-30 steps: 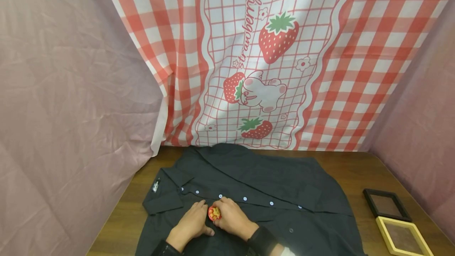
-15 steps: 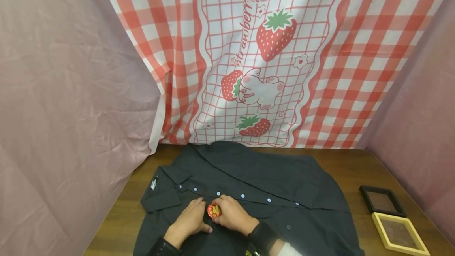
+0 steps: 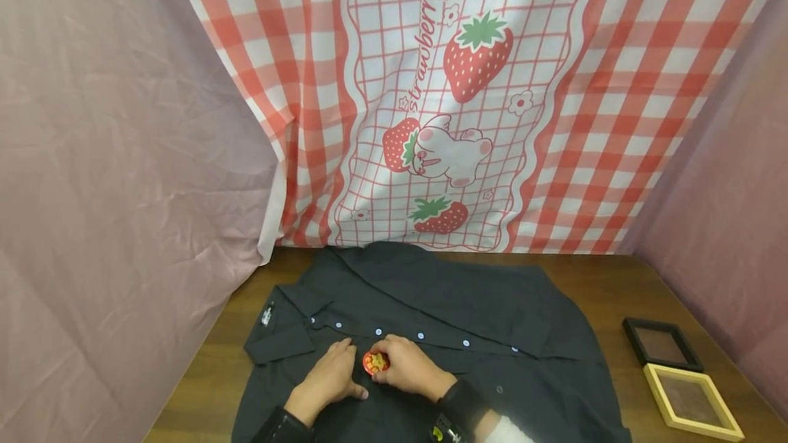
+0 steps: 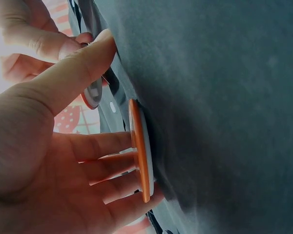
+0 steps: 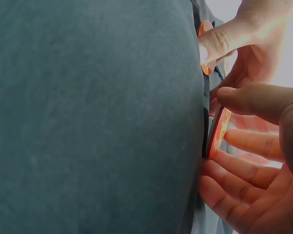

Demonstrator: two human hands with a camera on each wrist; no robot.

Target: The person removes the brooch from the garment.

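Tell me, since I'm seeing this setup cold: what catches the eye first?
The red-checked strawberry cloth hanging behind the table. Below it a black shirt lies spread on the wood, where the right hand holds a small round red badge against the fabric and the left hand rests beside it.

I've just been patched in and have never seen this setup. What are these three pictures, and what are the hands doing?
There is no machine, only a person's two bare hands. The wide picture comes from a camera on the head, the two close ones from cameras on each wrist. A dark button-up shirt lies spread on a wooden table. The right hand pinches a round red badge against the shirt's front. The left hand rests flat on the cloth beside it. Two small frames, one black, one pale yellow, lie at the right.
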